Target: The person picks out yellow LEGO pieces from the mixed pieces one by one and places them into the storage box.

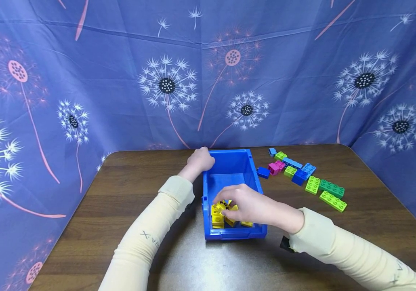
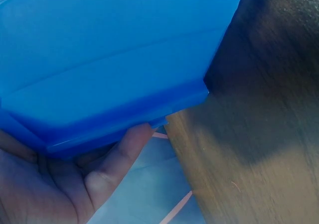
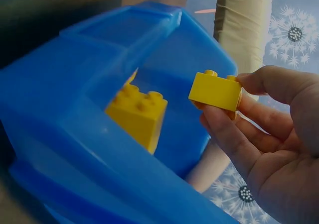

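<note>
A blue plastic bin [image 1: 235,234] stands on the wooden table, with several yellow toy bricks [image 1: 217,220] lying at its near end. My left hand [image 1: 200,159] grips the bin's far left corner; in the left wrist view the thumb [image 2: 130,147] presses against the rim from outside. Over the near end of the bin, my right hand [image 1: 246,202] pinches a small yellow brick [image 3: 215,91] between thumb and fingertips. Below it in the right wrist view, another yellow brick [image 3: 137,115] sits inside the bin, partly hidden by its wall.
To the right of the bin lie several loose bricks: a blue one [image 1: 263,172], a pink one [image 1: 276,167], lime ones [image 1: 333,201] and a dark green one [image 1: 332,188]. Behind the table [image 1: 120,194] hangs a blue dandelion-print cloth [image 1: 120,76].
</note>
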Motion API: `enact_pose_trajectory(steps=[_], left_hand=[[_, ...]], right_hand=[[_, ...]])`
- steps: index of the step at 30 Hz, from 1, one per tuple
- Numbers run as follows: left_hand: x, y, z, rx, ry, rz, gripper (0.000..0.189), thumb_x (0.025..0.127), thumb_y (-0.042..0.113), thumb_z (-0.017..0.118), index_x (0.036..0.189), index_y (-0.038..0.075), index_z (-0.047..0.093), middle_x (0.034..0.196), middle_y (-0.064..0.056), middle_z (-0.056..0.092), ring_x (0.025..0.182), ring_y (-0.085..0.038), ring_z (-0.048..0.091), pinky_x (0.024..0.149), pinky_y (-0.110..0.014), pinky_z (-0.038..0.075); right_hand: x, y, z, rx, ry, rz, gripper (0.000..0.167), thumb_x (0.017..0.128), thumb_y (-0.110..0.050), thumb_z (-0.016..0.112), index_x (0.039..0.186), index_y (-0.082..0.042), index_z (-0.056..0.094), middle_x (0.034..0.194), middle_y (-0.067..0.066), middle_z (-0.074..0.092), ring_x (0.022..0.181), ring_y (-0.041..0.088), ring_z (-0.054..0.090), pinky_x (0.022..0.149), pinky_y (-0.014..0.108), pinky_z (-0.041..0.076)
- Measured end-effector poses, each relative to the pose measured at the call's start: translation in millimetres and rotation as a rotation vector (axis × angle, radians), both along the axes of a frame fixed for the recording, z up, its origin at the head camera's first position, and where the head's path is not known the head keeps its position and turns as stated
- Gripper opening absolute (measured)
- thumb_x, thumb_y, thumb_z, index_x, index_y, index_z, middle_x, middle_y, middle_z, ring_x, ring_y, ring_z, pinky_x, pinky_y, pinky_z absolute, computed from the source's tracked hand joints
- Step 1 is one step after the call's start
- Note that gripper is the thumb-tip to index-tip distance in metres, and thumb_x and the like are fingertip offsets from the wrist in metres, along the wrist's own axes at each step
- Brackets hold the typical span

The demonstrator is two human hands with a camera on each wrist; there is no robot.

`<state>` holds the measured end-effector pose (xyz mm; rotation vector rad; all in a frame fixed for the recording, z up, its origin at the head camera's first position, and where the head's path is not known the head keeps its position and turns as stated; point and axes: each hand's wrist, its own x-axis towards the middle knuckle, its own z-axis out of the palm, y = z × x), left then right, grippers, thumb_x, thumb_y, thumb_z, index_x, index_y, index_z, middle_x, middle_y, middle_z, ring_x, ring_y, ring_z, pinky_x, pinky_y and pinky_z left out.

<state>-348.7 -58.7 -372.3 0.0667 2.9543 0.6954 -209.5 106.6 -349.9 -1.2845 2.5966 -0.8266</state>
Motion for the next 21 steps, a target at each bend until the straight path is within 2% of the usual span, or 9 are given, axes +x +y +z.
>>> enact_pose_trajectory(steps=[9, 21], left_hand=[[0.4, -0.1, 0.5, 0.007, -0.008, -0.004, 0.036, 0.092, 0.022, 0.048, 0.122, 0.003, 0.054, 0.089, -0.01, 0.058, 0.072, -0.023, 0.059, 0.054, -0.032, 0.044], [0.4, 0.2, 1.0, -0.004, -0.01, 0.006, 0.037, 0.091, 0.023, 0.048, 0.122, 0.004, 0.054, 0.093, -0.01, 0.058, 0.075, -0.024, 0.058, 0.058, -0.034, 0.044]], right_hand=[[1.3, -4.2, -13.6, 0.007, 0.033, 0.028, 0.03, 0.083, -0.012, 0.071, 0.112, -0.01, 0.068, 0.11, 0.003, 0.067, 0.1, 0.015, 0.065, 0.077, 0.025, 0.054], [-1.3, -9.4, -25.8, 0.04, 0.054, 0.031, 0.03, 0.084, -0.013, 0.07, 0.114, -0.007, 0.067, 0.11, 0.005, 0.067, 0.101, 0.017, 0.065, 0.08, 0.025, 0.053]])
